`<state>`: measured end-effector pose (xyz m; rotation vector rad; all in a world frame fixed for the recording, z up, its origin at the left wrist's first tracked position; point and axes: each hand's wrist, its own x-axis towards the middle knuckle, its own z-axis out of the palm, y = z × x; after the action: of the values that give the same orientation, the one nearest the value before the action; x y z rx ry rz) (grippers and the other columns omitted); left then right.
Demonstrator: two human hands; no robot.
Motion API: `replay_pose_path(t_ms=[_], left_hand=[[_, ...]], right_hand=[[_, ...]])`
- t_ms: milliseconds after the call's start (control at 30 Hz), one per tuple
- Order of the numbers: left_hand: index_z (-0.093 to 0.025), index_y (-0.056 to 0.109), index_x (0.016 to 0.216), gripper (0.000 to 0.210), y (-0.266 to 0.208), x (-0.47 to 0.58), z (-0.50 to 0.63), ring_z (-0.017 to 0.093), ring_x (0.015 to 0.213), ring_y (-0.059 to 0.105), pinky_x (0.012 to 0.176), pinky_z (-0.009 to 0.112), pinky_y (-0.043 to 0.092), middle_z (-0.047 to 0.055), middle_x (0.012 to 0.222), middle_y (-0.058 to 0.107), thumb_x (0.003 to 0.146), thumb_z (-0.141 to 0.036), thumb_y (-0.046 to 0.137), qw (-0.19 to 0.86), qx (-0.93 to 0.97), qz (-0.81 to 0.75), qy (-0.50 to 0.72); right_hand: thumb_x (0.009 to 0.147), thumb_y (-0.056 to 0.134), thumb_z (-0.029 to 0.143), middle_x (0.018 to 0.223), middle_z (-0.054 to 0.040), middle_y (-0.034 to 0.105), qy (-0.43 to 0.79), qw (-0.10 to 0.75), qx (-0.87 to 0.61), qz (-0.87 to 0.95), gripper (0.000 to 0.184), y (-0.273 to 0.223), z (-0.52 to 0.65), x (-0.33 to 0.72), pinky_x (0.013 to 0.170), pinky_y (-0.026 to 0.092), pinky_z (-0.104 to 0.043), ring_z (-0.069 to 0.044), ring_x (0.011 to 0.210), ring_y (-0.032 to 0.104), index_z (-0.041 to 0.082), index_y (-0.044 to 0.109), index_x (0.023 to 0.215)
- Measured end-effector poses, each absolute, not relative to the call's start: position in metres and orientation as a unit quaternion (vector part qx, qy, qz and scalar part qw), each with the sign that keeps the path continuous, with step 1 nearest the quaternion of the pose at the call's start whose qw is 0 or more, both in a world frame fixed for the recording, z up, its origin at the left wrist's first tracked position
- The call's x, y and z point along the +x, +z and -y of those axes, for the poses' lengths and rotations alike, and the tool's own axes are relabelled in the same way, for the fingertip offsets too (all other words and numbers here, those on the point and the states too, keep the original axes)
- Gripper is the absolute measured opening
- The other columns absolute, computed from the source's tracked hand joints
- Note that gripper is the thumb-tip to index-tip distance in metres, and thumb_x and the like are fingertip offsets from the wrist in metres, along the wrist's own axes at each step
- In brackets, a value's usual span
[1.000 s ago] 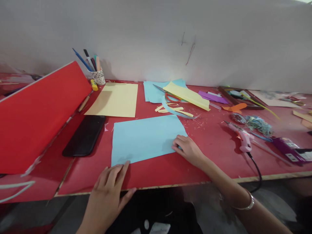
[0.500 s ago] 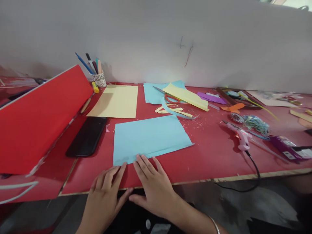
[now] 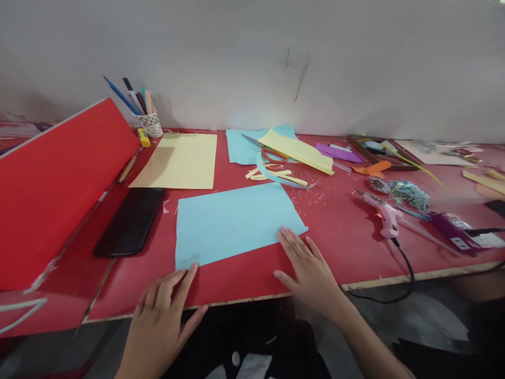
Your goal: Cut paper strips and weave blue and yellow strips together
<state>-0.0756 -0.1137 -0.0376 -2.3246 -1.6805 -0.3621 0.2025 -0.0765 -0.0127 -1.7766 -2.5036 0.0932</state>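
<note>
A light-blue sheet of paper [image 3: 232,221] lies on the red tabletop in front of me, its near edge slanting up toward the right. My left hand [image 3: 163,302] rests at the sheet's near left corner, index fingertip on the paper, thumb apart. My right hand [image 3: 305,263] lies flat with its fingertips on the near edge close to the right corner, thumb spread away. Neither hand grips anything. Beyond the blue sheet are a cream paper sheet [image 3: 189,163] and thin paper strips [image 3: 272,175].
Left are a black phone [image 3: 130,223] and a tilted red board [image 3: 59,195]. Behind stand a pen cup [image 3: 150,125] and scissors [image 3: 274,155] on stacked paper. At right lie a pink glue gun [image 3: 384,216] with its cord, a yarn bundle [image 3: 410,195] and a purple power strip [image 3: 453,231].
My right hand has slid right along the paper's near edge, from the middle toward the right corner, and that edge now lies flatter. My left hand stays at the left corner.
</note>
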Motion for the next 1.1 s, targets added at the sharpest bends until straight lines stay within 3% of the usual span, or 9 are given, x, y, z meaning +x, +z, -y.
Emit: replay_pose_path(t_ms=[333, 533, 700, 833, 1100], left_hand=[[-0.017, 0.043, 0.119, 0.045, -0.036, -0.084, 0.108, 0.020, 0.074, 0.054, 0.062, 0.030, 0.041, 0.008, 0.090, 0.056, 0.083, -0.043, 0.036, 0.130, -0.822, 0.536, -0.143], [-0.018, 0.052, 0.105, 0.031, -0.023, -0.069, 0.087, 0.022, 0.083, 0.055, 0.074, 0.036, 0.041, 0.009, 0.092, 0.059, 0.084, -0.035, 0.036, 0.155, -0.811, 0.537, -0.176], [-0.019, 0.046, 0.116, 0.036, -0.008, -0.034, 0.061, 0.022, 0.099, 0.051, 0.081, 0.034, 0.042, 0.007, 0.110, 0.056, 0.081, -0.029, 0.043, 0.047, -0.860, 0.492, -0.128], [-0.015, 0.049, 0.113, 0.035, 0.011, 0.008, 0.044, 0.023, 0.100, 0.051, 0.079, 0.034, 0.045, 0.010, 0.111, 0.055, 0.079, -0.025, 0.050, -0.048, -0.885, 0.460, -0.045], [-0.015, 0.055, 0.093, 0.018, 0.017, 0.061, 0.022, 0.021, 0.087, 0.056, 0.067, 0.031, 0.045, 0.007, 0.092, 0.057, 0.084, -0.014, 0.039, -0.077, -0.910, 0.407, 0.011]], right_hand=[[0.083, 0.027, 0.047, 0.137, -0.0103, 0.033, -0.022, 0.051, -0.633, 0.772, 0.059, -0.017, 0.072, 0.239, 0.099, 0.027, -0.043, -0.021, 0.126, 0.030, 0.017, 0.026, 0.134], [0.082, 0.036, 0.040, 0.130, -0.0115, 0.043, -0.013, 0.094, -0.632, 0.769, 0.047, -0.012, 0.065, 0.238, 0.095, 0.031, -0.046, -0.024, 0.119, 0.040, 0.019, 0.040, 0.124], [0.079, 0.045, 0.025, 0.105, -0.0113, 0.057, 0.042, 0.159, -0.595, 0.787, 0.024, -0.002, 0.042, 0.242, 0.085, 0.040, -0.040, -0.023, 0.099, 0.052, 0.018, 0.055, 0.100], [0.077, 0.048, 0.019, 0.083, -0.0062, 0.056, 0.123, 0.186, -0.531, 0.818, 0.006, 0.005, 0.028, 0.241, 0.072, 0.045, -0.033, -0.018, 0.080, 0.054, 0.019, 0.053, 0.077], [0.077, 0.050, 0.020, 0.077, -0.0030, 0.053, 0.225, 0.230, -0.477, 0.818, 0.007, 0.002, 0.022, 0.250, 0.064, 0.043, -0.027, -0.014, 0.070, 0.053, 0.019, 0.052, 0.070]])
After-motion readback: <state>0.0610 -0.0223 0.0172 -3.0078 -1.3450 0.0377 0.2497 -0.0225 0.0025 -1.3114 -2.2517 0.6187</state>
